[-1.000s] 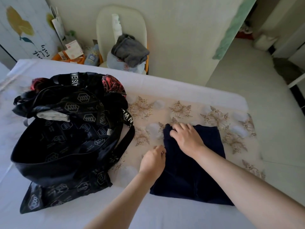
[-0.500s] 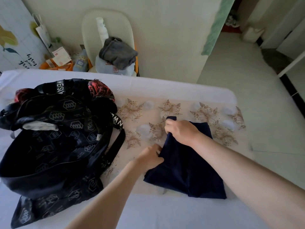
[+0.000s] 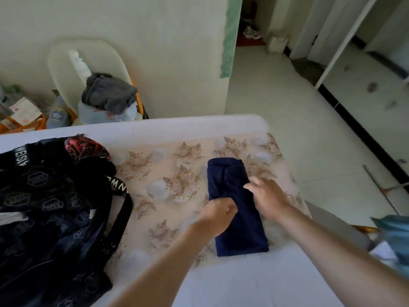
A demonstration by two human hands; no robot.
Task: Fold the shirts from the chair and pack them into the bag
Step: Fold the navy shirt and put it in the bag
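My left hand [image 3: 218, 214] pinches the folded navy shirt [image 3: 241, 231] at its edge on the bed [image 3: 221, 284]; right hand [image 3: 269, 196] fingers released, blurred, over it.

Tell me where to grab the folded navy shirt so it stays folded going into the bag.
Scoop under both long edges of the navy shirt near its middle, coming from left and right. It lies flat as a narrow folded strip; lifted by one short end, the layers would likely fall open.
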